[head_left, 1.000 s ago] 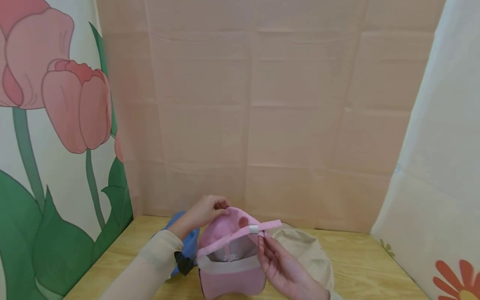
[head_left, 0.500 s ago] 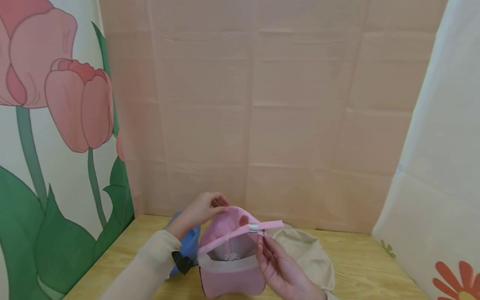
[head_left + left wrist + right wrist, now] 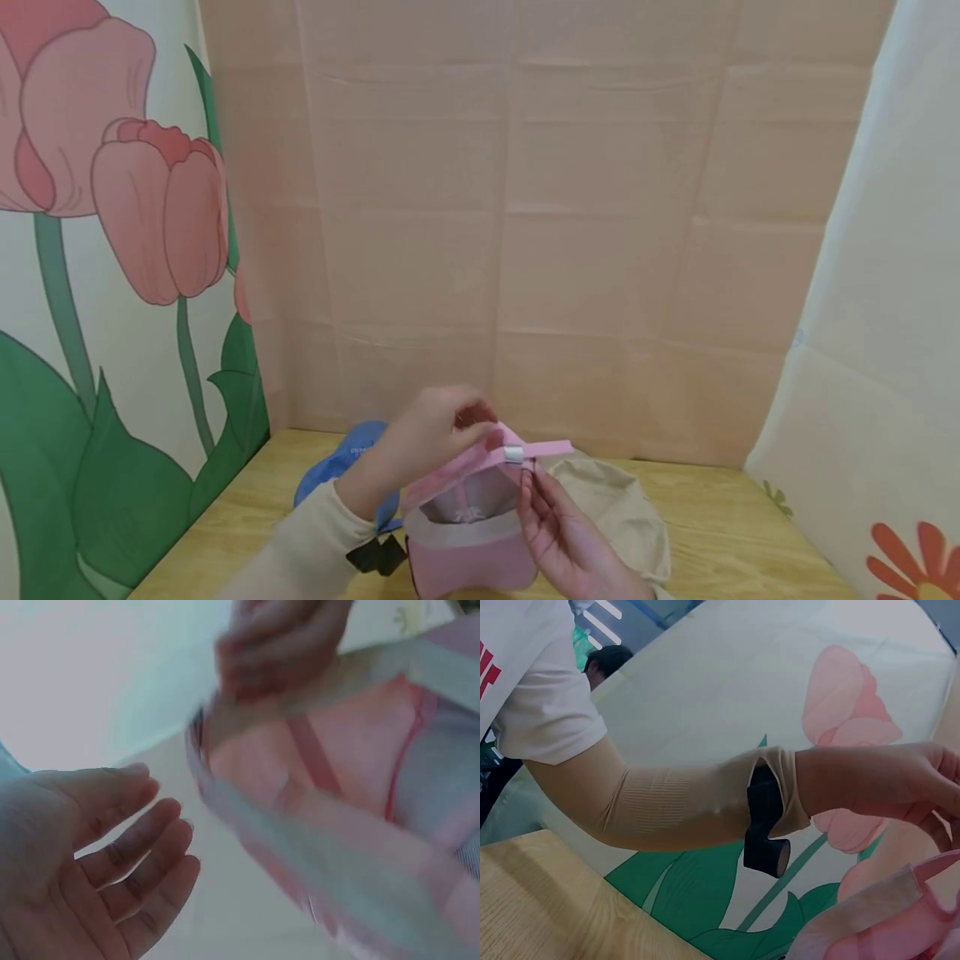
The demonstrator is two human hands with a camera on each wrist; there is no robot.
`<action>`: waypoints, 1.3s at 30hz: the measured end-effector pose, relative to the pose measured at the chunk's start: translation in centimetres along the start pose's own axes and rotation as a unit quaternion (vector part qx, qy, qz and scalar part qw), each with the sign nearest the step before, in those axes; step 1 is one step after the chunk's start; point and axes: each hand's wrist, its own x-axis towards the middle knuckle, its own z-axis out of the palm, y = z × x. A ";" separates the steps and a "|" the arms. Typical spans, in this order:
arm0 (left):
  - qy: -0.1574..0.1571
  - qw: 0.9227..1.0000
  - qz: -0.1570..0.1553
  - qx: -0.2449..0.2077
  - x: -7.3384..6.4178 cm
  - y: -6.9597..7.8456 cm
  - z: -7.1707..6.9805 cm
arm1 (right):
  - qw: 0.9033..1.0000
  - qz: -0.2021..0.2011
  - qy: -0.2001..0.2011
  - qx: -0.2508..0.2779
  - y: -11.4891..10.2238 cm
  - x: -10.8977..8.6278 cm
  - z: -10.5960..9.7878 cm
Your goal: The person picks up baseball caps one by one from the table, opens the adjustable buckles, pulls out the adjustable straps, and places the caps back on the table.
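Note:
A pink baseball cap (image 3: 472,567) hangs over the table, its brim toward me and the grey inside showing. Across its back opening runs a pink strap (image 3: 551,448) with a silvery buckle (image 3: 513,454); the strap's loose end points right. My right hand (image 3: 566,533) pinches the cap's edge just below the buckle. Above the strap is my left hand (image 3: 427,437), its fingers loosely bent. In the left wrist view, this left hand (image 3: 97,855) stands apart from the cap (image 3: 337,847) with nothing in its fingers. Part of the cap's crown is hidden behind it.
Left of the pink cap, a blue cap (image 3: 337,467) lies on the wooden table (image 3: 720,533). A crumpled beige cloth item (image 3: 611,508) lies at the right, behind my right hand. Fabric backdrops stand close at the back and both sides.
My left hand has let go of the pink cap's crown and moved right toward the buckle. More of the blue cap shows. The right hand keeps its pinch, nearly still.

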 end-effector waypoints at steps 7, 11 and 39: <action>0.046 0.979 0.086 0.180 -0.9 2.3 2.3 | 1.000 -0.008 -0.005 -0.007 0.1 -0.1 0.0; 0.061 0.974 0.089 0.199 -1.2 2.3 2.9 | 1.000 -0.004 0.000 -0.004 0.1 -0.2 0.1; 0.051 0.979 0.110 0.164 -1.1 0.4 3.2 | 0.988 -0.037 0.056 -0.139 0.4 0.8 0.2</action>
